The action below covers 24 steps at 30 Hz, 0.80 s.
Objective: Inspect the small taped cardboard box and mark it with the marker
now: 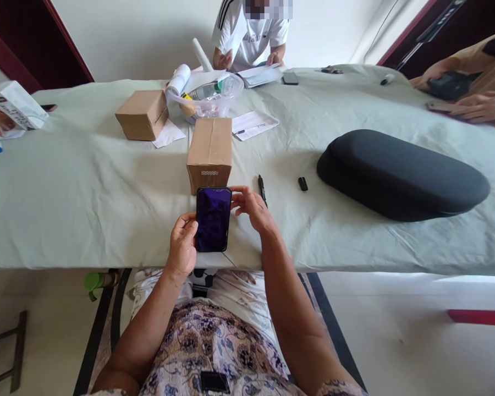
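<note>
A black smartphone (213, 220) with a dark purplish screen stands upright near the table's front edge, its screen facing me. My left hand (183, 242) grips its left side, thumb on the edge. Beside its upper right corner is my right hand (253, 210), fingers apart and loosely bent, the fingertips at or close to the phone's edge. Directly behind the phone sits a closed cardboard box (210, 146). A black pen (262, 190) lies just beyond my right hand, and a small black object (302, 183) is farther right.
A long black padded case (402, 175) takes up the right side of the green-covered table (86, 220). Farther back are another cardboard box (142, 115), a full plastic basin (231, 96) and papers (256, 125). People sit across and at both sides; a white box (18, 104) is at left.
</note>
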### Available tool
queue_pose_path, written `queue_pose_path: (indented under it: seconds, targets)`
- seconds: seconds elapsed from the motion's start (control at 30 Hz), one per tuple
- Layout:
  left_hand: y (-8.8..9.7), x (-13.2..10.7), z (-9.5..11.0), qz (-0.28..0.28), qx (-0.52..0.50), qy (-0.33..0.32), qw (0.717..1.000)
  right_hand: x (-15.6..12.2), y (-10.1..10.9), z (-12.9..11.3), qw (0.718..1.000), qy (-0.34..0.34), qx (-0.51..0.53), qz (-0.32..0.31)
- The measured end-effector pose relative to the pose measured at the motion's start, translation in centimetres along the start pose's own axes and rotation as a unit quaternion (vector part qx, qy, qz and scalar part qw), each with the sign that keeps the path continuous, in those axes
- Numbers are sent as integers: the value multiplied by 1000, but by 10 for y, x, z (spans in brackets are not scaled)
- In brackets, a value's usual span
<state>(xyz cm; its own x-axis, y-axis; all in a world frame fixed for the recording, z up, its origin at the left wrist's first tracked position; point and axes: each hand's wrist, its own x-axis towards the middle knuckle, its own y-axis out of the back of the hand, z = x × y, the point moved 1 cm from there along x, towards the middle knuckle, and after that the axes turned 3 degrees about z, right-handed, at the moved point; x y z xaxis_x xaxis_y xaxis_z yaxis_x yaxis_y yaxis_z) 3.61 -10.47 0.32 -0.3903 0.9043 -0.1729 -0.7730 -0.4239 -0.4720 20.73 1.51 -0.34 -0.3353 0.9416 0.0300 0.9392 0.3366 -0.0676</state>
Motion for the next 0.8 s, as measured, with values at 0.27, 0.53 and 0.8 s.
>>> queue_pose_path:
  seconds: [0.27, 0.53, 0.8]
  targets:
    - [-5, -3, -5, -10, 9, 6, 1000, -82, -4, 11, 993, 0, -62, -97]
    - [-9, -2, 3, -10, 11, -14, 1000, -90, -14, 14, 958, 51, -262, -101]
    - [-6, -5, -1, -10, 1, -16, 1000, -92, -14, 20, 964, 31, -246, -98]
